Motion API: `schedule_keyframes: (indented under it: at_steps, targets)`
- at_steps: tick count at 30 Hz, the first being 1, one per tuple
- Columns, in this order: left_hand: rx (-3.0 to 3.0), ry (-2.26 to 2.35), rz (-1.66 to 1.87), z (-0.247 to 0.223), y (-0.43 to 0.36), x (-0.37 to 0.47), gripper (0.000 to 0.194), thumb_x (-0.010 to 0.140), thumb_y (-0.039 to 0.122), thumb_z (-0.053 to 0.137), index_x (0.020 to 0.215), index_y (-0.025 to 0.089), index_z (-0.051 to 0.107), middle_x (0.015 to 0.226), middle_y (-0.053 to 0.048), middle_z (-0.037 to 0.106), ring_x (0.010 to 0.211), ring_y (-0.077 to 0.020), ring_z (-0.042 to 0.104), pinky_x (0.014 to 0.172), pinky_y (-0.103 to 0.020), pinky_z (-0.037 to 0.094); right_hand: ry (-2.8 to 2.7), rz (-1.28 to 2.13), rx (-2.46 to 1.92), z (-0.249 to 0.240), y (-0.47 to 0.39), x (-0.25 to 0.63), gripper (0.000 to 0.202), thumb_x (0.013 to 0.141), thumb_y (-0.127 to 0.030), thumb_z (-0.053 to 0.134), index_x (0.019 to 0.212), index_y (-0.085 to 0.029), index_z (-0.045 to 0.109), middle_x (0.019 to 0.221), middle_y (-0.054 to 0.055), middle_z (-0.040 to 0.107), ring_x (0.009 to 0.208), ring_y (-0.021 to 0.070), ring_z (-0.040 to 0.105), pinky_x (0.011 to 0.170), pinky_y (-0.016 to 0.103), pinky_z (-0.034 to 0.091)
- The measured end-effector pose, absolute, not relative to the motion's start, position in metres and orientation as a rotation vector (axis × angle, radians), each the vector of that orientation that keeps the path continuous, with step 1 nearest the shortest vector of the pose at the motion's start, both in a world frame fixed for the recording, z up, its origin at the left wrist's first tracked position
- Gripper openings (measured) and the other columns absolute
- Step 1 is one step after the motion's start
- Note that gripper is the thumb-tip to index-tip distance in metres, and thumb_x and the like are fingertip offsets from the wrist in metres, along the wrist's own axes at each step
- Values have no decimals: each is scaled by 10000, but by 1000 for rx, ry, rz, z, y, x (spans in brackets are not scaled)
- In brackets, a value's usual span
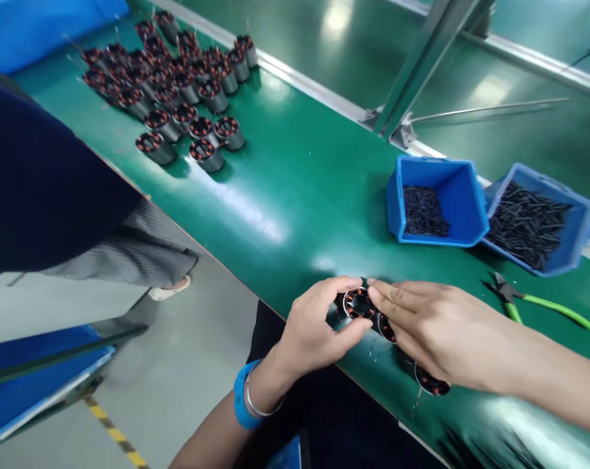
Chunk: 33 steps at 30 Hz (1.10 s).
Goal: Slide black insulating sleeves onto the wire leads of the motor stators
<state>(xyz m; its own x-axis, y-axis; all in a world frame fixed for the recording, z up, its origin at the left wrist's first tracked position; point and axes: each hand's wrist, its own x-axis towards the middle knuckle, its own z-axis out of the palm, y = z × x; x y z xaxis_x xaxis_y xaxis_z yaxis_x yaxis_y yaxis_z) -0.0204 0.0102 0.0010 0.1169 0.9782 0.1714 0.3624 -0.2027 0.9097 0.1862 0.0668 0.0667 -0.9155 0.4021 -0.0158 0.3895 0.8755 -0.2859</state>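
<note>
A round black part with copper windings (360, 303) stands at the front edge of the green bench. My left hand (319, 326) is wrapped round its left side, thumb and forefinger on its rim. The fingers of my right hand (422, 319) are pressed together at its right rim; whether they pinch anything small is hidden. Just right of this part, a second wound part (386, 327) is partly covered by my right hand. A third one (432, 383) stands below my right hand, with a thin wire at its side.
Several wound parts (162, 85) stand at the upper left. Two blue bins (439, 241) (588, 215) hold small black pieces. Green-handled cutters (559, 309) lie on the right. Black strands lie at the bottom right. A person in dark clothing (45, 176) stands at the left.
</note>
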Motion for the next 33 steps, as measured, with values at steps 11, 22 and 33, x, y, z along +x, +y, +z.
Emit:
schedule_keyframes:
  at_steps: [11,22,33]
  targets:
    - [1619,1328,1020,0,9,-21,441,776,203,761,1190,219,609,1189,-70,732,1086,-221,707,983,-401,574,-2642,754,-885,62,57,186,325,976,-169,453,1154,-139,724,1061,138,752,928,223,707,830,386,604]
    - [1651,1272,932,13,9,-6,397,811,240,721,1200,215,639,1192,-74,732,1096,-239,698,1005,-440,559,-2389,289,-1335,80,125,209,289,942,-239,525,1106,-180,755,1066,82,780,943,231,746,863,350,584]
    - [1988,2299,945,27,190,-193,618,734,386,799,1290,200,604,1475,-167,514,1378,-409,429,1117,-620,353,-2675,120,-1413,28,208,188,141,844,-100,602,797,-113,734,853,191,747,685,258,724,634,336,539]
